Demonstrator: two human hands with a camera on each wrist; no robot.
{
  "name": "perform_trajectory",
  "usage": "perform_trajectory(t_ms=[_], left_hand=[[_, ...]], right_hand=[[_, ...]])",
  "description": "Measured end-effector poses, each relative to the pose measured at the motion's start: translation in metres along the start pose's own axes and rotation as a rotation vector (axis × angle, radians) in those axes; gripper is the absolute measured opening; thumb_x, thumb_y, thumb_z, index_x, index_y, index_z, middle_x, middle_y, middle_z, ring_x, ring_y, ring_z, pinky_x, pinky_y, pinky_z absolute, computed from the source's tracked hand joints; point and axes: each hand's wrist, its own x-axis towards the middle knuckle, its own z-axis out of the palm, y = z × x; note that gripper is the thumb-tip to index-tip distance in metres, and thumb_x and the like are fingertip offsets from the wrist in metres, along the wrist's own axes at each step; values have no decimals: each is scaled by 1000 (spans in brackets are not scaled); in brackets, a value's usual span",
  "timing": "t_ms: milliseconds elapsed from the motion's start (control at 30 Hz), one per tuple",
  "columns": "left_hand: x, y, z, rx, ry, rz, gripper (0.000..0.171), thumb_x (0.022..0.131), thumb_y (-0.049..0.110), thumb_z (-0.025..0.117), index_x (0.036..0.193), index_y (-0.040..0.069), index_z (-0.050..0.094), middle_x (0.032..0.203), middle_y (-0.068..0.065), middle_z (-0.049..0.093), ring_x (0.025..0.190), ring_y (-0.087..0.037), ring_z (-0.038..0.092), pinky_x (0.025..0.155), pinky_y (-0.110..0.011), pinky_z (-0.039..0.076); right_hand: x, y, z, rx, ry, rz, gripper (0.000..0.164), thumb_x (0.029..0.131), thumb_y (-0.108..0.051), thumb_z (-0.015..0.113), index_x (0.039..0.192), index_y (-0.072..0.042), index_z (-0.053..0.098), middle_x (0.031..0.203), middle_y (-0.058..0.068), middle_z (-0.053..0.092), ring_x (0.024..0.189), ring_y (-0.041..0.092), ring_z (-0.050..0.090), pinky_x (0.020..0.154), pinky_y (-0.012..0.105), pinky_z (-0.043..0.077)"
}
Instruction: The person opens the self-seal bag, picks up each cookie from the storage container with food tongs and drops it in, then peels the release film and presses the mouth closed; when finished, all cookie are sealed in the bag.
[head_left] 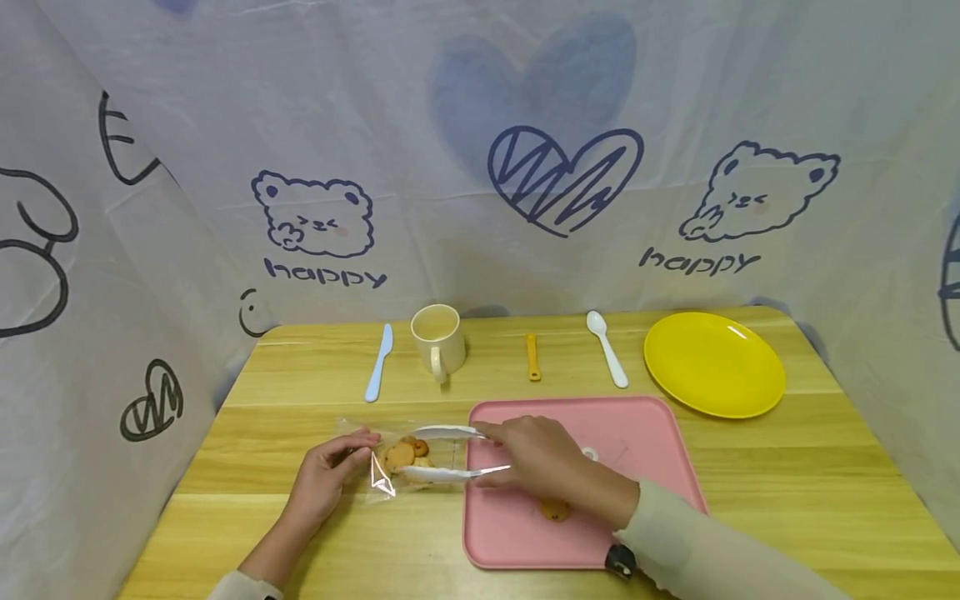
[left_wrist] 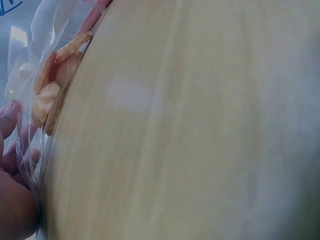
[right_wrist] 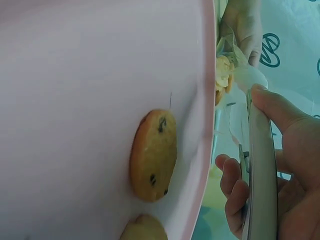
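Observation:
My left hand (head_left: 322, 479) pinches the left end of a clear plastic bag (head_left: 382, 478) lying on the table. Small brown cookies (head_left: 401, 456) are inside it. From the right, my right hand (head_left: 536, 454) grips white tongs (head_left: 438, 474), whose two arms stand apart and reach into the bag, one on either side of the cookies. In the right wrist view, thumb and fingers wrap the tongs' handle (right_wrist: 262, 175). Under that forearm is a pink tray (head_left: 495, 533). A round cookie with dark spots (right_wrist: 155, 155) lies on it, with a second cookie (right_wrist: 145, 230) close by.
Along the back of the wooden table stand a pale blue knife (head_left: 379, 362), a cream mug (head_left: 438, 337), a short orange-yellow handle (head_left: 533, 357), a white spoon (head_left: 607, 348) and a yellow plate (head_left: 712, 364). A printed cloth (head_left: 450, 233) hangs behind and at both sides.

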Motion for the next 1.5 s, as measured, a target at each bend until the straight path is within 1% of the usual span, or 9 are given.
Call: perform_trajectory(t_ms=[167,367,567,900,1000,1100,1233,1367,1500], left_hand=[[0,-1,-1,3,-7,0,20,96,4,71,112,-9,74,119,-10,76,126,3,58,105,-10,45],[-1,0,-1,3,-9,-4,21,96,4,70,112,-10,73,120,-13,75,126,2,58,106,-10,44],[0,1,0,13,-10,-16,22,97,5,70,113,-9,73,121,-15,74,126,4,57,105,-9,44],[1,0,-1,0,-12,-26,23,97,7,71,114,-9,73,121,-11,75,127,2,56,106,-10,44],[0,2,-1,-2,-11,-24,22,97,5,71,113,-9,73,121,-12,75,127,2,57,106,-10,44],[-1,3,0,-7,-8,-18,22,97,5,70,113,-10,73,121,-14,74,127,3,57,105,-10,44],[-1,4,0,-14,-6,-1,22,96,4,70,113,-10,73,120,-15,74,126,3,57,105,-9,44],[-1,3,0,-18,-5,16,21,96,2,70,112,-11,73,119,-16,75,126,2,58,105,-10,44],[-1,2,0,-20,-5,26,20,96,2,70,111,-11,73,118,-15,75,126,0,58,105,-10,45]], right_hand=[[-11,5,-6,-7,14,14,74,80,-57,84,142,-20,65,97,-4,73,77,9,60,60,27,48],[-26,13,-13,-24,25,54,76,79,-55,86,143,-20,64,99,-5,73,80,9,62,63,27,49],[-44,22,-20,-11,61,81,75,79,-54,87,142,-20,65,98,-8,73,78,6,59,61,25,47],[-79,36,-28,-10,132,117,76,78,-57,85,142,-20,66,102,-9,75,85,6,64,68,27,52],[-90,40,-28,-14,144,132,76,78,-59,84,141,-20,66,99,-13,73,80,3,59,68,26,50],[-99,44,-29,-10,157,138,76,78,-58,85,141,-20,66,90,-15,67,71,1,49,63,22,43],[-111,49,-31,-35,177,124,76,78,-60,84,140,-19,67,92,-15,68,69,-1,44,62,21,39],[-123,53,-33,-48,175,136,77,77,-60,85,140,-20,67,96,-15,71,73,0,49,64,22,44],[-135,58,-36,-50,166,181,76,77,-60,85,140,-23,67,99,-16,72,83,1,59,69,27,52]])
